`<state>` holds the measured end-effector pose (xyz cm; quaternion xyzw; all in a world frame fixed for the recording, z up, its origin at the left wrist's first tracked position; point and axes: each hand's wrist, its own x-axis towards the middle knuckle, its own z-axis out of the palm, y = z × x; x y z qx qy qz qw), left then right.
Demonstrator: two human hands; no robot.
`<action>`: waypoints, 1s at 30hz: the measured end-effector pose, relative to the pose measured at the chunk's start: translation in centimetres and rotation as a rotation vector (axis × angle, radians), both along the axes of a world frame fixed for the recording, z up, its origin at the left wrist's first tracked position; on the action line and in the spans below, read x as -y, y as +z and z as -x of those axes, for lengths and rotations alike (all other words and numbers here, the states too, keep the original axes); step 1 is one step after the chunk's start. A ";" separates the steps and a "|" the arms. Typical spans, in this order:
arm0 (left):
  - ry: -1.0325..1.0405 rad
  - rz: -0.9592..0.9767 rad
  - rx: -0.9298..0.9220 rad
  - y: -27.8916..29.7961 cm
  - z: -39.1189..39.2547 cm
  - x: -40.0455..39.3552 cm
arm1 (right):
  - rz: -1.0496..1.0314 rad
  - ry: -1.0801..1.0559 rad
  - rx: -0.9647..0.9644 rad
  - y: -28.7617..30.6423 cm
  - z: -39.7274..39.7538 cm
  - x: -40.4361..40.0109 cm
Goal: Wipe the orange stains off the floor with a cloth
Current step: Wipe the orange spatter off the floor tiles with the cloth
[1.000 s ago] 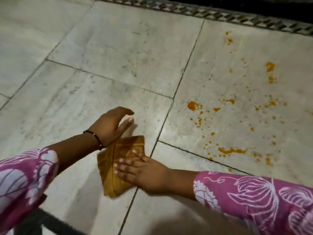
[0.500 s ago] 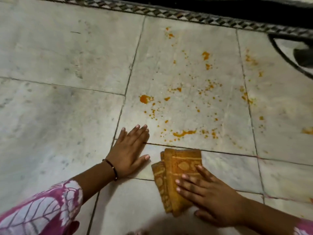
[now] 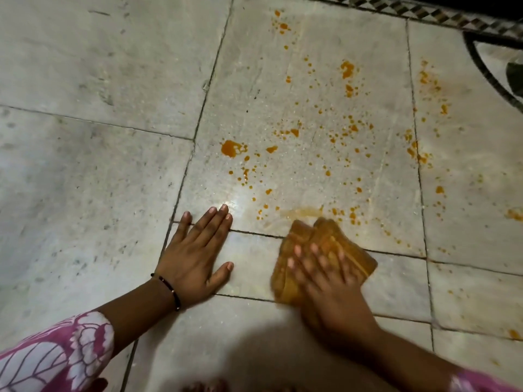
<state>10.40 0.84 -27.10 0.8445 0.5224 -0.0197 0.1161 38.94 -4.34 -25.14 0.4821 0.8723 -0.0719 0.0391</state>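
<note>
Head view: my right hand (image 3: 328, 281) pressed flat, fingers spread, on the folded cloth (image 3: 319, 250) at the near edge of the orange stains (image 3: 311, 137), for even wiping pressure. Left hand (image 3: 195, 256) lay flat, spread on the floor (image 3: 85, 179), bracing me.

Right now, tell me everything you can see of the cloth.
The cloth is mustard-orange with a faint lighter pattern, folded into a thick pad of several layers. It lies flat on the pale floor, straddling a dark tile joint, its far edge at a smeared orange streak. The right hand presses on it with spread, fairly straight fingers and looks motion-blurred. The left hand rests flat on the floor apart from it.
</note>
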 end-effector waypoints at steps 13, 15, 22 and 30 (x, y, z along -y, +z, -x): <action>-0.007 -0.011 0.043 0.3 0.1 -0.1 | -0.062 -0.306 0.000 -0.7 -1.3 -3.4; -0.009 -0.016 0.036 0.2 0.1 -0.2 | -0.111 -0.181 -0.006 -1.0 -1.1 0.4; -0.014 -0.019 0.033 0.1 0.2 -0.3 | -0.130 -0.058 -0.017 -1.7 3.9 -4.7; 0.002 -0.031 0.053 0.1 0.0 -0.2 | -0.075 -0.105 -0.014 -1.7 -0.7 3.2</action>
